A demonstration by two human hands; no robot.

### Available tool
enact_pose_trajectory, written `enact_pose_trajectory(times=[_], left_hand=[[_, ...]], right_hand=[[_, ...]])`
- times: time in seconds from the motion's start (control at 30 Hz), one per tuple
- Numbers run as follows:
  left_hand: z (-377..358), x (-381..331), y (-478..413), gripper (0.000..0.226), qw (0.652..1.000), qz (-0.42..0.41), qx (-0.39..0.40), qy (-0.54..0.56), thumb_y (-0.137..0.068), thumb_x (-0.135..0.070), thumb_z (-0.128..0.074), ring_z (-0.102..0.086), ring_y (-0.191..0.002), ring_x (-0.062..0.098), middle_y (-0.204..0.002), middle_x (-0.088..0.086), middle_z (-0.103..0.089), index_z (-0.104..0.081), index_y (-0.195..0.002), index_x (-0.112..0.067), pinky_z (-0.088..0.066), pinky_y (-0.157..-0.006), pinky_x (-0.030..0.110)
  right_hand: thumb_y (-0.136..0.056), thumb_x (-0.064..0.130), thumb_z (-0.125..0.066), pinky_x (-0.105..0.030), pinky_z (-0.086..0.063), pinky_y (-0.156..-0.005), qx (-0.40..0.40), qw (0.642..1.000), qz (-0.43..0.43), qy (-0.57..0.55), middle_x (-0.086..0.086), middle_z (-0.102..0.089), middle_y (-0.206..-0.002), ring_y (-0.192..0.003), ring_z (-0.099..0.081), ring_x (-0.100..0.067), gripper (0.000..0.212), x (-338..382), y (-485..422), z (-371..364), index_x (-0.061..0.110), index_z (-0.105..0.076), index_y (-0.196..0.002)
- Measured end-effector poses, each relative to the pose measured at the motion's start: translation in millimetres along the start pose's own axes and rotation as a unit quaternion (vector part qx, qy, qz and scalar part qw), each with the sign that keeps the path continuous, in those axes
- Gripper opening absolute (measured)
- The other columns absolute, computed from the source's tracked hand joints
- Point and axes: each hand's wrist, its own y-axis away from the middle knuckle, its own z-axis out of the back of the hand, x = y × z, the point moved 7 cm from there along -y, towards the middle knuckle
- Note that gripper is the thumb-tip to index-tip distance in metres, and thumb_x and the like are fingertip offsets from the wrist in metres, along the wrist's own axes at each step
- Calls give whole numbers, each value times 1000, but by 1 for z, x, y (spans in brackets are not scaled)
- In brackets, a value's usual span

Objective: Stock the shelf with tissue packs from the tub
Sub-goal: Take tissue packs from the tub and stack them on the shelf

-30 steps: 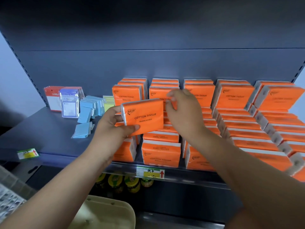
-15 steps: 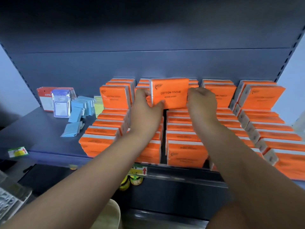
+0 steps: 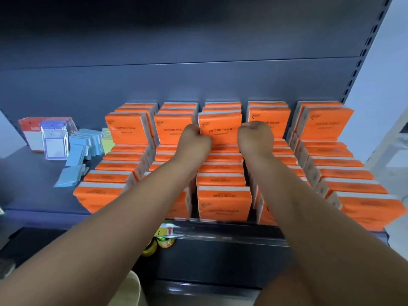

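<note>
Head view. The tissue pack [image 3: 220, 129] in hand stands upright at the front of the middle back row on the shelf [image 3: 33, 184], at 12 o'clock from the column of flat-lying packs [image 3: 223, 202].

The left hand [image 3: 194, 141] grips its 9 o'clock edge and the right hand [image 3: 256, 135] its 3 o'clock edge. Both hands turn their backs to the camera with the fingers curled tight, so the fingertips are hidden (contact on the side faces is inferred from the knuckles' position).

**Handling.** The pack is a flat rectangular block in glossy orange film with a pale grey band along one long side. It is probably light and soft, yielding under a squeeze, and the film is likely slick. The short side faces, where the hands now sit, seem the best hold. Pressing the broad printed face risks denting it or tipping the upright neighbours [image 3: 128, 129].

**Materials.** The shelf and its back panel are matt dark grey metal, with a perforated upright at 2 o'clock. A shiny price rail [image 3: 198, 233] runs along the front lip. At 9 o'clock from the orange block lie thin pale-blue packets [image 3: 84, 142], some of them toppled, and clear-sleeved card packs [image 3: 53, 140] stand beyond them. A cream rounded rim at 6 o'clock is probably the tub [image 3: 132, 290], though its contents are out of sight.
</note>
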Motion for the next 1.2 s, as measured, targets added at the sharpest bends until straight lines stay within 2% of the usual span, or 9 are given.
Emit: enact_pose_trajectory(times=[0.17, 0.23, 0.37, 0.57, 0.7, 0.8, 0.9, 1.03, 1.2], left_hand=[[-9, 7, -7, 30, 999, 28, 30, 35, -91, -2, -56, -60, -83, 23, -93, 9, -61, -50, -75, -27, -49, -75, 36], [-13, 6, -12, 10, 997, 20, 46, 53, -90, -17, -63, -65, -94, 21, -103, 2, -67, -63, -95, -25, -53, -89, 34], [-18, 11, -16, 50, 992, 57, 61, 91, -97, -41, -64, -61, -105, 16, -115, -5, -63, -55, -141, -19, -48, -109, 44], [-15, 3, 1, 12, 1000, -17, 27, 0, -105, -31, -52, -47, -78, -7, -89, -21, -49, -47, -116, -29, -38, -67, 13], [-13, -16, 20, 28, 987, -152, 8, -53, -103, -21, -54, -56, -112, 5, -117, -18, -56, -46, -127, -33, -41, -98, 18], [-14, -28, 34, 41, 969, -215, 4, -117, -104, -25, -53, -42, -129, 4, -131, -15, -44, -49, -143, -14, -28, -97, 16], [-19, -37, 52, 47, 932, -281, -2, -228, -104, -37, -43, -38, -144, 24, -147, 5, -51, -49, -141, -10, -35, -116, 38], [-41, -39, 77, 63, 898, -295, 10, -325, -99, -48, -30, -27, -151, 43, -162, 12, -38, -45, -148, -11, -30, -120, 57], [-85, -38, 107, 62, 879, -317, 53, -352, -99, -49, -35, -29, -150, 43, -160, 8, -42, -45, -148, -11, -33, -119, 55]], right_hand=[[-77, 2, -44, -26, -29, -50, 13, 1000, -7, 14, -1, -42, -57, -52, -39, -20, 24, -5, -2, 0, 18, -41, -59], [-79, 3, -45, -27, -33, -51, 12, 1000, -11, 22, -2, -47, -60, -54, -43, -20, 21, -4, -2, -1, 16, -46, -64], [-76, 7, -44, -31, -39, -55, 18, 1000, -13, 16, -5, -49, -62, -57, -48, -23, 16, -2, -1, -3, 17, -48, -64], [-79, 6, -48, -25, -27, -49, 12, 999, -26, 29, 2, -41, -57, -49, -37, -17, 25, 0, 7, 5, 18, -38, -60], [-83, 12, -51, -28, -29, -52, -2, 999, 17, 37, 3, -45, -59, -54, -42, -18, 20, 15, 22, 18, 17, -45, -65], [-95, 21, -52, -34, -47, -73, 39, 988, 105, 105, -3, -66, -92, -89, -61, -25, 20, 40, 40, 24, 13, -66, -106], [-101, 27, -52, -36, -40, -106, 82, 959, 192, 192, -12, -58, -141, -133, -49, -27, 45, 56, 55, 30, 8, -53, -141], [-105, 28, -48, -30, -27, -113, 107, 935, 211, 264, -10, -46, -155, -145, -37, -24, 51, 50, 73, 62, 7, -43, -151], [-107, 35, -47, -31, -30, -113, 93, 953, 129, 259, -9, -42, -159, -145, -38, -24, 55, 25, 90, 133, 12, -39, -156]])
